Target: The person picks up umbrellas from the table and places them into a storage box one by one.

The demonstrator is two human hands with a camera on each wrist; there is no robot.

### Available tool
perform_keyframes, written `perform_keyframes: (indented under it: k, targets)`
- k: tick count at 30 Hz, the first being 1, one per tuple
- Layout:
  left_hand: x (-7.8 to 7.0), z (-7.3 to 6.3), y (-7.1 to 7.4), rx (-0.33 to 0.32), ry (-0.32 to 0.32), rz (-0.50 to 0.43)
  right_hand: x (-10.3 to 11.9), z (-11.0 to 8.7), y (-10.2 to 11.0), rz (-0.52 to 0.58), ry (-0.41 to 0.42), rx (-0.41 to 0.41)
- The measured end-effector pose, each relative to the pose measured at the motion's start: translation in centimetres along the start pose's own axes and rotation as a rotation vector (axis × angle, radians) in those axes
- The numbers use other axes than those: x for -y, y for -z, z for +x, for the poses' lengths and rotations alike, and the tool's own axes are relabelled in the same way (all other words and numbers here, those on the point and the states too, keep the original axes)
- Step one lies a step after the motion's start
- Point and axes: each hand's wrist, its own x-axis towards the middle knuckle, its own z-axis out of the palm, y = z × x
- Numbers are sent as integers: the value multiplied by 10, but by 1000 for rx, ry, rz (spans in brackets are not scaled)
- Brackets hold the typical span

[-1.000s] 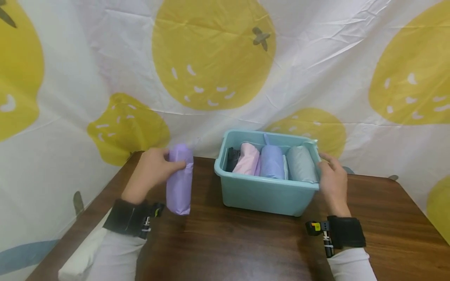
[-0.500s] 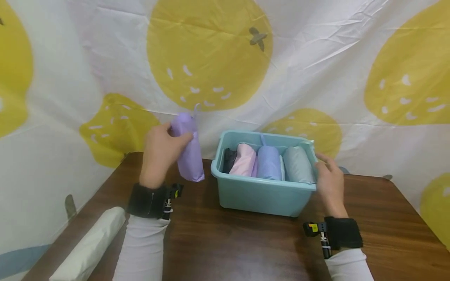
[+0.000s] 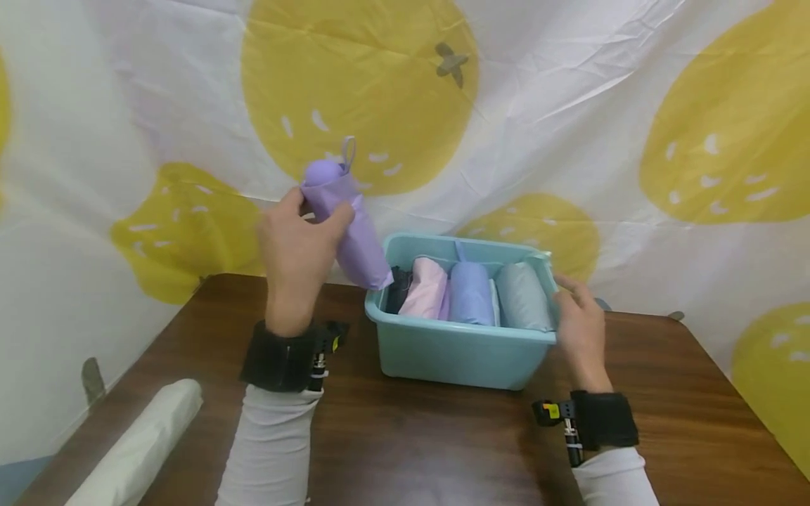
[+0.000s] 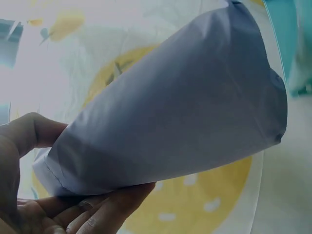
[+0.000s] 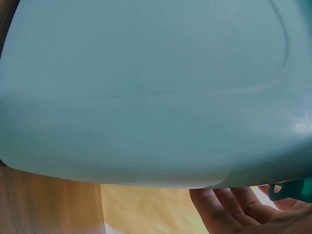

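My left hand holds a purple folding umbrella in its sleeve, thumb on one side and fingers on the other. Its rounded top and a small loop stick out of the upper end. Tilted, its lower end overlaps the left rim of a light blue plastic bin in the head view. In the left wrist view the sleeve fills the middle. At the bin's right end my right hand grips the rim. The right wrist view shows the bin's wall with the fingertips partly hidden behind it.
Inside the bin stand a dark item, a pink roll, a blue-purple roll and a grey-green roll. A long pale roll lies on the brown table at left. A lemon-print cloth hangs behind.
The left hand has lifted the purple umbrella from low over the table, up and right towards the bin, tilting it. The right hand stays at the bin's right end.
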Motion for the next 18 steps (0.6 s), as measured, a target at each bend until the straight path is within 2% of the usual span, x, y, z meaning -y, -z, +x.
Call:
perform_keyframes:
  k: [3, 7, 10, 15, 18]
  targets:
    - [-7, -4, -12, 14, -21, -70, 0, -3, 2, -8, -6, -6]
    - [-16, -11, -30, 25, -97, -206, 2, -5, 3, -10, 10, -17]
    - [-22, -18, -45, 87, -117, -299, 4, -7, 2, -9, 22, -16]
    - [-30, -30, -71, 213, -75, -354, 6, -7, 0, 3, 16, -17]
    - [-33, -34, -87, 259, -40, -400, 7, -7, 1, 10, 14, -22]
